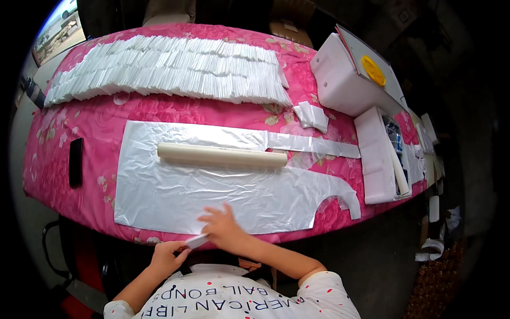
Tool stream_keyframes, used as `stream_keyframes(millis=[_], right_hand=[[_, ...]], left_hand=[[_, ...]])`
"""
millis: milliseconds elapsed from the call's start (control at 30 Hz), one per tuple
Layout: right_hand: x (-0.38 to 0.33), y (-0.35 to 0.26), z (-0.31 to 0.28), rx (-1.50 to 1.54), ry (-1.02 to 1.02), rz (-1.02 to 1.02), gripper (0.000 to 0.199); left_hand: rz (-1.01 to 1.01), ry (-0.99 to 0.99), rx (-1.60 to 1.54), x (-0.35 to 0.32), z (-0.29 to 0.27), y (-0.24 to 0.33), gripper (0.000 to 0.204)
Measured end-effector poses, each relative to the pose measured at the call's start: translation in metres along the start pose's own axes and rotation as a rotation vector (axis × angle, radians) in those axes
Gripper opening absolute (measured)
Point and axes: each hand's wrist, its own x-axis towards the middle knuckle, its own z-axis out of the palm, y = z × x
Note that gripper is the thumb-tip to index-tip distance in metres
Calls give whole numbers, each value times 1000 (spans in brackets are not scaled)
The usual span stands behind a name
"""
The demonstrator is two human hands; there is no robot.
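Note:
My left hand [168, 257] pinches a small flat white folded packet [197, 241] at the table's near edge. Just right of it, my right hand [223, 229] hovers over the near edge of a thin white plastic sheet, its fingers spread and slightly blurred. That plastic sheet [159, 196] is spread out flat and wrinkled, with a curved cut-out and strap-like ends at its right, like an apron. Across it lies a long cream-coloured tube [223, 155].
Rows of stacked white folded packets [170, 66] fill the far left of the pink flowered tablecloth [58, 154]. A black phone [76, 162] lies at the left. A few loose packets [311, 116], a white foam box [340, 74] and an open foam tray [372, 159] sit at the right.

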Motion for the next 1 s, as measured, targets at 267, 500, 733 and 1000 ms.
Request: stream_keyframes(millis=[267, 500, 733, 1000], right_hand=[[-10, 249, -217, 154, 1086, 598, 20], [9, 312, -259, -383, 810, 1229, 46], [-6, 311, -232, -773, 968, 685, 43], [-5, 117, -115, -399, 288, 174, 48]], left_hand=[[91, 204, 41, 13, -1, -4, 23], [116, 236, 28, 24, 4, -1, 28], [176, 208, 115, 30, -2, -2, 34], [446, 72, 211, 72, 20, 24, 49]])
